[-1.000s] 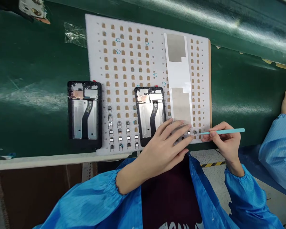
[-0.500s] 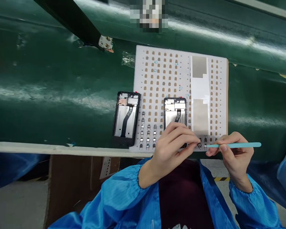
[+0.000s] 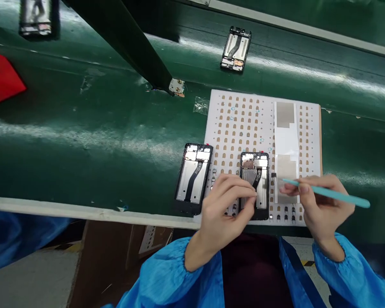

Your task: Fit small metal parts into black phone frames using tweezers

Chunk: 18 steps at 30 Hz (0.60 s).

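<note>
My left hand point(image 3: 226, 205) rests on the lower left part of an open phone frame point(image 3: 255, 184) lying on a white perforated foam tray point(image 3: 244, 124); its fingers are curled with fingertips pressed onto the frame. My right hand point(image 3: 321, 201) pinches teal tweezers point(image 3: 327, 193) whose tip carries a small dark part point(image 3: 273, 175) just right of the frame's upper edge. A second phone frame point(image 3: 194, 177) lies on the green belt left of the tray. Small metal parts point(image 3: 285, 211) sit in the tray's bottom rows.
A third phone frame point(image 3: 235, 49) lies farther back on the green conveyor belt point(image 3: 83, 128). A dark bar with a metal bracket point(image 3: 176, 86) slants across the belt. A red object point(image 3: 1, 79) sits at far left. The belt's pale front edge point(image 3: 67, 209) runs below.
The view tilted up and the scene shifted down and right. My right hand lifted the tweezers from the tray's bottom row to beside the phone frame's top. My left hand moved onto the frame.
</note>
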### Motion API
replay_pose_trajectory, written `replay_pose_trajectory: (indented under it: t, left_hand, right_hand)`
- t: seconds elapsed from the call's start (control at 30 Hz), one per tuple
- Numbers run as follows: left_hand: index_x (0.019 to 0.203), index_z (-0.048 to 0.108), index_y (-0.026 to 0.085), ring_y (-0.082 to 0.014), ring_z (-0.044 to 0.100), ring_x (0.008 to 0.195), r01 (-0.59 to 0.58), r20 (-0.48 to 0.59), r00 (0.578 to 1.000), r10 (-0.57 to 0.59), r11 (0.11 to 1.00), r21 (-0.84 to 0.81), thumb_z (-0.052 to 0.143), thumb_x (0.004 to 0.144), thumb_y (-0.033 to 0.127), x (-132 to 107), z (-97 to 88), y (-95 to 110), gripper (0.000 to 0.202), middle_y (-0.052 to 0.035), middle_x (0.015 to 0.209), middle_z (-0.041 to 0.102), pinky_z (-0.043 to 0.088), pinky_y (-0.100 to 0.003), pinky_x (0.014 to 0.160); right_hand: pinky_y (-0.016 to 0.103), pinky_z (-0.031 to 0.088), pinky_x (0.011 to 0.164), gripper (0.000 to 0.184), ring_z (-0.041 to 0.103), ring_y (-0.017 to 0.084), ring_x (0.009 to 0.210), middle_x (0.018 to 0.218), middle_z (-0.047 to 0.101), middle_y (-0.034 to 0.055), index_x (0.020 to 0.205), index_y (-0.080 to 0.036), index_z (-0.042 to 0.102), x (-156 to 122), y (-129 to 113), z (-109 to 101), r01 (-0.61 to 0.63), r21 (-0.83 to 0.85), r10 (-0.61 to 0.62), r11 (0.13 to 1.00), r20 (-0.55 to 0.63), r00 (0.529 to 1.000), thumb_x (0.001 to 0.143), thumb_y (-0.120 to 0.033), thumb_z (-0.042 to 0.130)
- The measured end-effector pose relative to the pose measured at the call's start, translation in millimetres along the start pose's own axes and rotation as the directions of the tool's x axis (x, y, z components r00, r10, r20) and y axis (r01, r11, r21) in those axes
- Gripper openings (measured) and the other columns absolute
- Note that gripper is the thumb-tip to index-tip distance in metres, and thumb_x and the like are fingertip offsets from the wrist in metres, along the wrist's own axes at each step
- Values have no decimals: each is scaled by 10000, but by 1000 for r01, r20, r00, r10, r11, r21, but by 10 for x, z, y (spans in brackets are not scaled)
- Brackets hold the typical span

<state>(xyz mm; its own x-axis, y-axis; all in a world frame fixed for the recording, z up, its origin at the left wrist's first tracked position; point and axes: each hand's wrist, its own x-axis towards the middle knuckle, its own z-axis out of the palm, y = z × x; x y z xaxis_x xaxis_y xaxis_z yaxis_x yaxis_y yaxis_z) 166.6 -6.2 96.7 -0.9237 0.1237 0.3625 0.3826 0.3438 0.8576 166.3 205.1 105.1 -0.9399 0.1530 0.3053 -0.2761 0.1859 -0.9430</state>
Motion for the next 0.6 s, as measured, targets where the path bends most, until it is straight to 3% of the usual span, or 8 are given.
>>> replay_pose_trajectory:
  t: [0.13, 0.27, 0.47, 0.6]
  left_hand:
    - [975, 722, 243, -234, 718, 960, -82, -22, 995, 95, 938, 337, 655, 979, 73, 233, -356, -200, 183, -18, 963, 787, 592, -429, 861]
    - [907, 692, 239, -253, 719, 956, -79, -21, 995, 98, 897, 435, 679, 1008, 179, 436, -536, -400, 117, -20, 932, 780, 574, -441, 867]
    - [994, 693, 243, -244, 722, 948, -22, 28, 1000, 11, 888, 460, 641, 1049, 221, 515, -566, -516, 79, -20, 974, 784, 583, -430, 857]
    - [1136, 717, 239, -246, 719, 970, -103, 146, 988, 44, 897, 430, 581, 1074, 182, 529, -484, -544, 160, -37, 1034, 793, 595, -421, 852]
  right_hand:
    - [293, 742, 662, 80, 830, 243, 780, 851, 812, 44, 984, -204, 770, 365, 143, 86, -177, 21, 174, 984, 97, 980, 1018, -247, 829]
    - [280, 739, 660, 183, 826, 234, 750, 828, 812, 48, 952, -198, 747, 515, 304, 166, -289, 78, 275, 954, 155, 949, 1003, -339, 853]
    - [313, 752, 689, 270, 823, 244, 734, 795, 800, 46, 902, -201, 726, 493, 361, 245, -347, 55, 338, 936, 126, 933, 955, -410, 888]
    - [341, 759, 687, 302, 823, 256, 735, 783, 797, 46, 883, -202, 722, 487, 346, 276, -341, 44, 336, 939, 95, 937, 931, -444, 896]
